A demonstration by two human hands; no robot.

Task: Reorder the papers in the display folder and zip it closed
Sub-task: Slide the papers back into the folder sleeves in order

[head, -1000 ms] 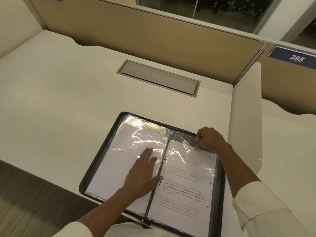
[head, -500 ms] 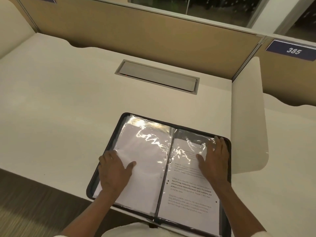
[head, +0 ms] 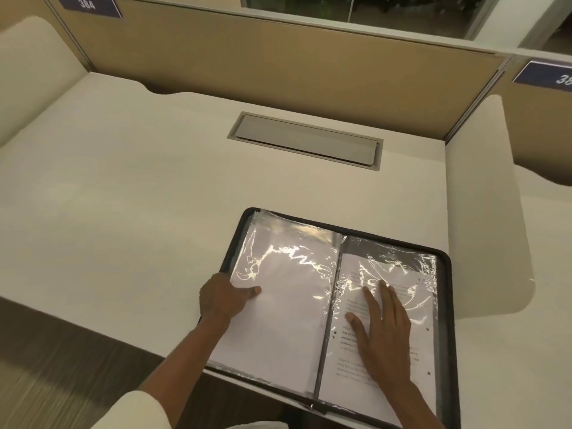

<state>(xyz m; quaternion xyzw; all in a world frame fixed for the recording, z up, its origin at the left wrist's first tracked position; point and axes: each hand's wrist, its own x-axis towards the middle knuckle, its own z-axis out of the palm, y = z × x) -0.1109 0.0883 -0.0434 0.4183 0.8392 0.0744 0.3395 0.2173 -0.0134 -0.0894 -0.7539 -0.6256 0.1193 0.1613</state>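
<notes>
1. at the near edge of the desk (head: pixel 139 212) the display folder (head: pixel 448 305) lies open.
2. left hand (head: pixel 221 300) pinches the edge of the left sleeve (head: pixel 288 311); right hand (head: pixel 387 332) presses flat, holding nothing.
3. lift one sleeve only, slowly.

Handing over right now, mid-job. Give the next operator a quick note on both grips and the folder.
Left grip: pinches the outer edge of the left sleeve, thumb on top.
Right grip: flat, pressing the printed page on the right.
Display folder: open on the desk, near its front edge.
Done: cannot tell whether the papers are in order.
Left: finish reordering, close it, zip it.
</notes>
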